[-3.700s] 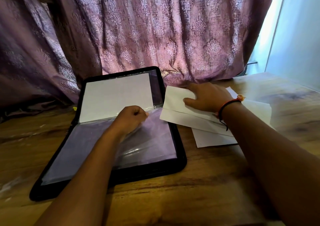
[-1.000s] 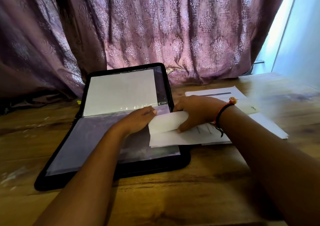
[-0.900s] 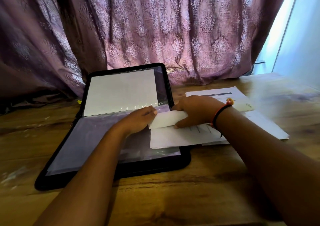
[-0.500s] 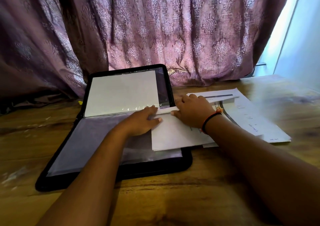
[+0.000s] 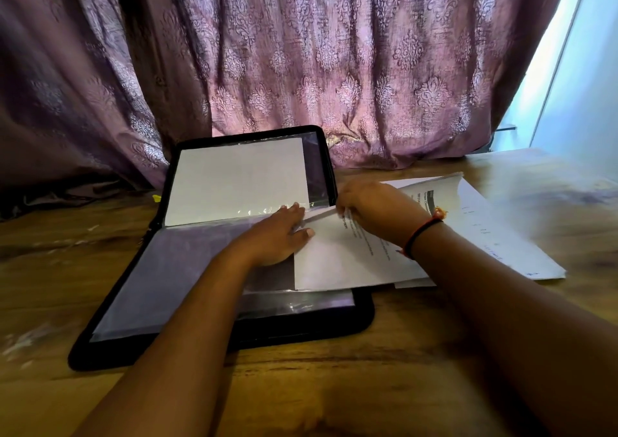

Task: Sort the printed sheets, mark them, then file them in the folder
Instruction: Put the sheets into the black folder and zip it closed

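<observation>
A black zip folder (image 5: 334, 326) lies open on the wooden table, its far half leaning on the curtain with a white sheet (image 5: 237, 179) inside a clear sleeve. My left hand (image 5: 281, 232) lies flat on the near clear sleeve (image 5: 174, 269), its fingertips at the left edge of a printed sheet (image 5: 337, 259). My right hand (image 5: 374, 212) pinches the top edge of that sheet, which overlaps the folder's right side. More printed sheets (image 5: 501, 232) lie spread to the right.
The wooden table (image 5: 334, 386) stretches toward me in front of the folder. A purple patterned curtain (image 5: 301, 51) hangs right behind the folder. A pale wall and bright window strip (image 5: 575, 68) stand at the far right.
My right hand drew one sheet off the right pile to the folder's right edge and let its curled top edge flatten. My left hand opened from a pinch on the sleeve to lie flat.
</observation>
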